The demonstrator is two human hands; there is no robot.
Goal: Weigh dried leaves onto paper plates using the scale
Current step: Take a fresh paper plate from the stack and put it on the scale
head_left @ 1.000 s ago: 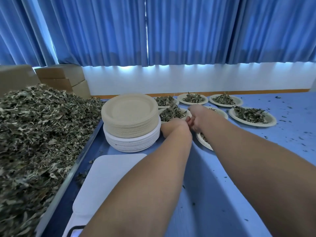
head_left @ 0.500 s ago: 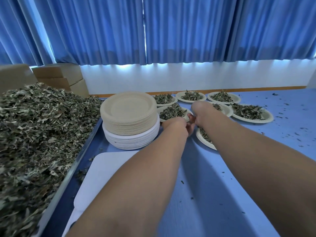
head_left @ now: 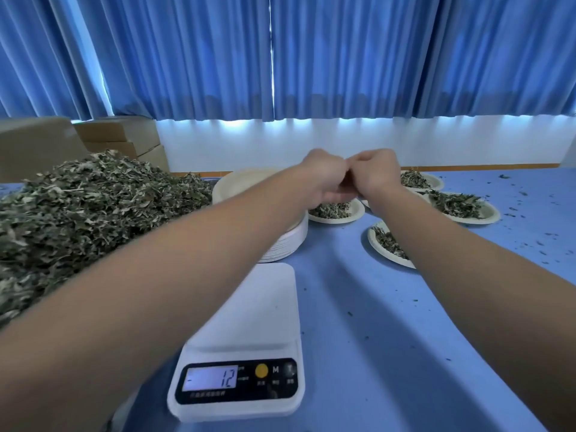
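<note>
The left hand (head_left: 324,179) and right hand (head_left: 375,174) meet knuckle to knuckle above a filled plate (head_left: 358,211), fingers curled inward; whether either grip holds leaf bits I cannot tell. If they are shedding crumbs, best keep them right over that plate. The dried leaves (head_left: 93,207) lie heaped at left beside the stack of paper plates (head_left: 290,241); the scale (head_left: 249,322) stands bare, reading minus twelve, so a fresh plate should bring it to zero before leaves go on

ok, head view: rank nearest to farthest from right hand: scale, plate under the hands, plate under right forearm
1. Plate under the hands, just below the right hand.
2. Plate under right forearm, further toward the camera.
3. Scale, closest to the camera, leftward.
</note>
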